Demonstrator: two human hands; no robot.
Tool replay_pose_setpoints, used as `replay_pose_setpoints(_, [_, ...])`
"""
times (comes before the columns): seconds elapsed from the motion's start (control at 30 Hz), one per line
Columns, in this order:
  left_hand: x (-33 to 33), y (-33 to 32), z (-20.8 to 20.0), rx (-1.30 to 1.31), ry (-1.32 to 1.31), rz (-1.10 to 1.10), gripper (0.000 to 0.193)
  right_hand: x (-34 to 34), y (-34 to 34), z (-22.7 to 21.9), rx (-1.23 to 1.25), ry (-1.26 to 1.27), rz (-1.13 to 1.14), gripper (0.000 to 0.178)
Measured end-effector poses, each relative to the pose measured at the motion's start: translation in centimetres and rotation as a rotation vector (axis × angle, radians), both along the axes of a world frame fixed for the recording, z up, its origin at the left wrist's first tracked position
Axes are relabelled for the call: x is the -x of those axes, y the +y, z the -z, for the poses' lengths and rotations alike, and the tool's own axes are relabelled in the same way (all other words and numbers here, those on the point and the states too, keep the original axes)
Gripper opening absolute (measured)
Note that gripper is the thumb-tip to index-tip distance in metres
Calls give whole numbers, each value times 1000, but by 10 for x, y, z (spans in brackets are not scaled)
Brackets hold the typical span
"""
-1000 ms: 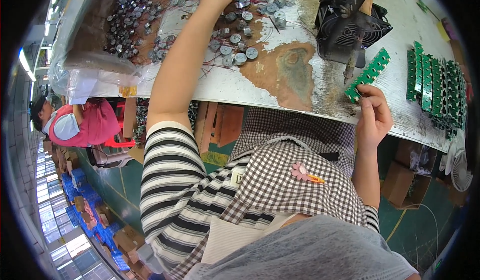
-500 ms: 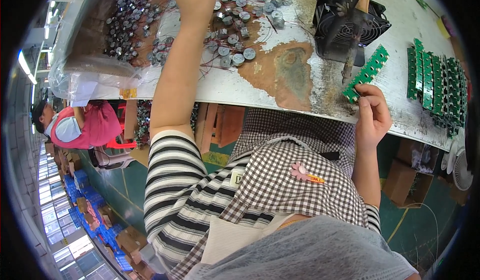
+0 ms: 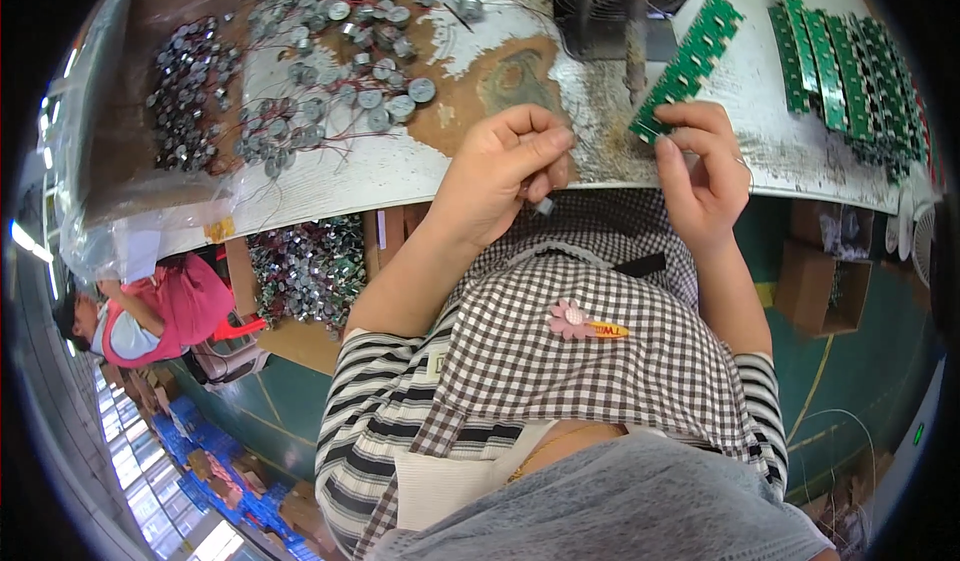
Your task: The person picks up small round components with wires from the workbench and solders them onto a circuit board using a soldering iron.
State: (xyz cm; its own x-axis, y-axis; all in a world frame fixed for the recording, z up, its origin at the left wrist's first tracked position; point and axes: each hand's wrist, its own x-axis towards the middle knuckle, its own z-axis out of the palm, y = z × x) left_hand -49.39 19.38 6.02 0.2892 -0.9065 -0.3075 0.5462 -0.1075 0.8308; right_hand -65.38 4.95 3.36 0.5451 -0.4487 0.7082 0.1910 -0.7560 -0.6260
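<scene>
Hands [image 3: 500,176] closer: left holding grey part [image 3: 544,206], right green board [image 3: 690,66].

Fluorescent tubes [image 3: 30,242] are glowing at the far left, bright windows [image 3: 125,446] are lining that side, and a green floor [image 3: 290,391] bearing a yellow line [image 3: 815,386] is stretching beneath the worn white worktable [image 3: 790,161].

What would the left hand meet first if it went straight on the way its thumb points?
Probably the lower end of the green circuit board held in the right hand, though depth is hard to judge.
</scene>
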Motion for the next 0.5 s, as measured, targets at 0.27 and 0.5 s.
replay_pose_setpoints(0.27, [12,-20,-2,-31,-152,-77,19,-2,5,1,2,-18,-68,10])
replay_pose_setpoints(0.5, [20,-28,-3,12,-284,-119,17,-1,5,2,-18,-50,-64,11])
